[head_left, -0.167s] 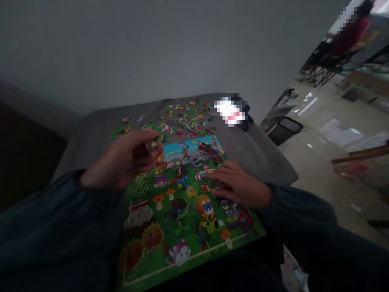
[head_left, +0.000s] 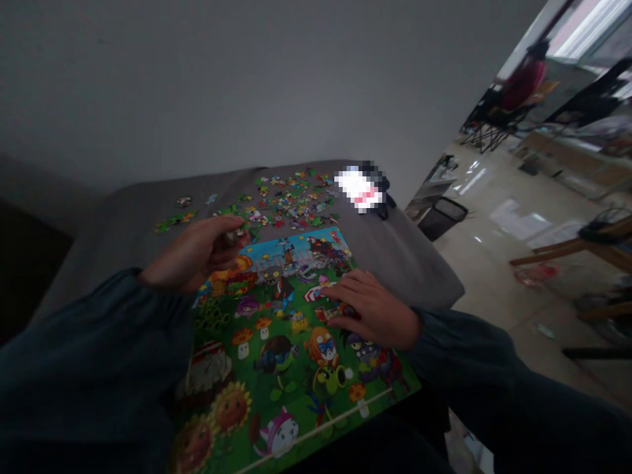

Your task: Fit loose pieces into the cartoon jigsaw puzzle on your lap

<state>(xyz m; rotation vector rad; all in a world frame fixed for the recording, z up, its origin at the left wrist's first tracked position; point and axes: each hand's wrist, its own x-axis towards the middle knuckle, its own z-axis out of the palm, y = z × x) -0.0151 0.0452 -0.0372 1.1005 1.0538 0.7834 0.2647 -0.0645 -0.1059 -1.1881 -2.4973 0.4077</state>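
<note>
A colourful cartoon picture sheet (head_left: pixel 281 329) with plants, sunflowers and other figures lies at the near edge of the grey cloth. Over its upper left part, my left hand (head_left: pixel 205 249) is raised, its fingertips closed on a small puzzle piece (head_left: pixel 239 233). My right hand (head_left: pixel 372 308) rests on the right side of the sheet with its fingers spread, holding nothing. Beyond the sheet lie several loose puzzle pieces (head_left: pixel 296 201), heaped in the middle. A few joined green pieces (head_left: pixel 176 221) are at the left.
The grey cloth (head_left: pixel 419 263) reaches back to a plain wall. A bright, pixelated item (head_left: pixel 361 189) with a dark object behind it sits at the back right. On the floor at the right stand a black bin (head_left: pixel 443 218) and wooden furniture (head_left: pixel 573 250).
The view has shifted, so the sheet, cloth and both hands appear further left. My left hand still holds the piece, and my right hand stays on the sheet.
</note>
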